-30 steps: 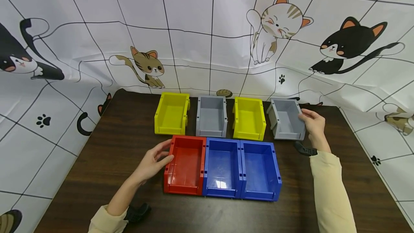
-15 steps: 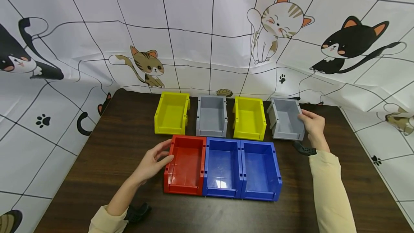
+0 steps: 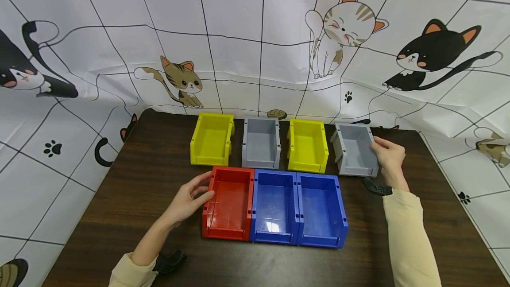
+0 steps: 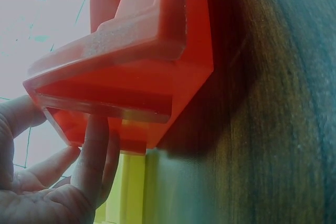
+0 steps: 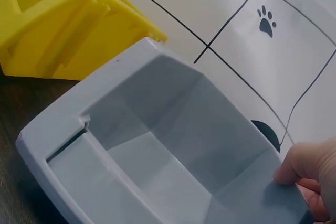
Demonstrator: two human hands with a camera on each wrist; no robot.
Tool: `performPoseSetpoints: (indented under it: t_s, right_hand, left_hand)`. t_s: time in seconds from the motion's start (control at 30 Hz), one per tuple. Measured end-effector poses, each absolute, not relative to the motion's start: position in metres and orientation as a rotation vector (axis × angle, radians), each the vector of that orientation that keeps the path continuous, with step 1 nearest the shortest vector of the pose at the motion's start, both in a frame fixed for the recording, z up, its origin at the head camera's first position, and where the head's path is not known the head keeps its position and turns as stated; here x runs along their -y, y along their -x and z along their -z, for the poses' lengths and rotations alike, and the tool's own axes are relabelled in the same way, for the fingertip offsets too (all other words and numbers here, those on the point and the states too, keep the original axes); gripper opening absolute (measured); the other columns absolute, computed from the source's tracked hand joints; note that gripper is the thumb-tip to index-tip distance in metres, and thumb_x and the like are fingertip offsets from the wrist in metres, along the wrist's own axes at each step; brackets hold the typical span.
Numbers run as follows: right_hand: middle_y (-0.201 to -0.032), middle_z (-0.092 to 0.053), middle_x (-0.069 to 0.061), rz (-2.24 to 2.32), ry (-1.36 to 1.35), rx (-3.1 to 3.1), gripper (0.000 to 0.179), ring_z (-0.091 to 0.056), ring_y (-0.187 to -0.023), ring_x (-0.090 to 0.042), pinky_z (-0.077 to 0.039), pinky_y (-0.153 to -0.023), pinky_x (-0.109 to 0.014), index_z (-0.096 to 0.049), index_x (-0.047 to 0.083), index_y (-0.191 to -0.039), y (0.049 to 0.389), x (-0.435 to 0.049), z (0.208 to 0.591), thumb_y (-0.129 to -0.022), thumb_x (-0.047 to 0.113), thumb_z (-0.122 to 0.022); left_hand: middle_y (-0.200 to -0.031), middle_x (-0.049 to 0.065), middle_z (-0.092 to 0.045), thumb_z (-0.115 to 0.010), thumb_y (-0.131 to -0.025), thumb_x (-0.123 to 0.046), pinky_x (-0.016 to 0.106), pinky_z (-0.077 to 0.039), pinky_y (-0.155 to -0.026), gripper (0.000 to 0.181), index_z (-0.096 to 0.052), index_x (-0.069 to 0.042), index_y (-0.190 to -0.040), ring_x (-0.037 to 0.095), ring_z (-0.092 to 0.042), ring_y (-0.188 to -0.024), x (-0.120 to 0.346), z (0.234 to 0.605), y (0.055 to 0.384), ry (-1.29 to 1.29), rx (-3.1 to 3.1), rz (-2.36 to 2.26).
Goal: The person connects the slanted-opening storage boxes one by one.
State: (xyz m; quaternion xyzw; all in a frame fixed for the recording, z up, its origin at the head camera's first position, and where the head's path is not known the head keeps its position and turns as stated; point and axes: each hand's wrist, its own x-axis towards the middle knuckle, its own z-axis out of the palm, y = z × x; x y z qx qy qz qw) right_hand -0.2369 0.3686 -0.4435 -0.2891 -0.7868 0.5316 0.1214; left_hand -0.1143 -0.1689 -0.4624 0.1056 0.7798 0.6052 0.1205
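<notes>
In the head view, my right hand (image 3: 389, 156) pinches the right wall of a grey storage bin (image 3: 354, 149), the rightmost of the back row. The right wrist view shows the thumb over the wall of this grey bin (image 5: 157, 166); the other fingers are partly hidden outside. My left hand (image 3: 187, 200) holds the left side of a red storage bin (image 3: 229, 203), thumb and forefinger at its rim. From the left wrist, fingers (image 4: 94, 156) reach under the ledge of the red bin (image 4: 194, 66). Two blue bins (image 3: 275, 207) stand against the red one's right side.
Along the back row stand a yellow bin (image 3: 211, 141), another grey bin (image 3: 260, 143) and a second yellow bin (image 3: 307, 145). They rest on a dark wooden table (image 3: 119, 189). A white cat-print sheet (image 3: 239, 56) hangs behind and beside it.
The right hand has moved slightly right and toward me, and the rightmost grey bin has come with it. The left hand and the red and blue bins have stayed put.
</notes>
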Motion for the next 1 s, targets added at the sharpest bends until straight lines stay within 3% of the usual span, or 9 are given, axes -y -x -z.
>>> performPoseSetpoints:
  t_s: [0.2, 0.43, 0.73, 1.0]
  right_hand:
    - [-0.071, -0.069, 0.012, -1.559, 0.812, 2.279, 0.042, -0.056, -0.057, 0.009, -0.044, -0.053, -0.01, -0.062, -0.002, -0.118, 0.226, -0.372, 0.436, -0.077, 0.003, -0.069]
    - [-0.058, -0.059, 0.024, -1.58, 0.831, 2.261, 0.04, -0.056, -0.057, 0.008, -0.043, -0.051, -0.01, -0.064, 0.0, -0.118, 0.207, -0.374, 0.424, -0.079, 0.004, -0.068]
    - [-0.061, -0.064, 0.019, -1.672, 0.766, 2.201, 0.025, -0.059, -0.057, 0.005, -0.047, -0.049, -0.012, -0.075, 0.016, -0.099, 0.178, -0.373, 0.404, -0.078, 0.003, -0.07]
    - [-0.062, -0.063, 0.02, -1.65, 0.671, 2.22, 0.024, -0.06, -0.058, 0.006, -0.047, -0.05, -0.011, -0.076, 0.019, -0.094, 0.151, -0.371, 0.388, -0.079, 0.002, -0.07]
  left_hand:
    - [-0.141, 0.025, -0.038, -0.062, -0.091, -0.012, 0.03, -0.051, -0.086, 0.059, -0.034, 0.002, -0.141, 0.039, -0.05, -0.114, 0.168, 0.462, 0.114, -0.311, -2.283, -1.762]
    - [-0.141, 0.026, -0.038, -0.062, -0.091, -0.012, 0.03, -0.051, -0.085, 0.06, -0.033, 0.003, -0.141, 0.039, -0.05, -0.113, 0.168, 0.461, 0.114, -0.307, -2.276, -1.762]
    - [-0.141, 0.026, -0.037, -0.061, -0.091, -0.01, 0.027, -0.051, -0.083, 0.059, -0.034, 0.004, -0.141, 0.041, -0.05, -0.113, 0.167, 0.461, 0.114, -0.307, -2.264, -1.787]
    - [-0.14, 0.026, -0.038, -0.061, -0.091, -0.009, 0.027, -0.052, -0.082, 0.058, -0.034, 0.004, -0.141, 0.04, -0.05, -0.112, 0.166, 0.46, 0.114, -0.308, -2.271, -1.788]
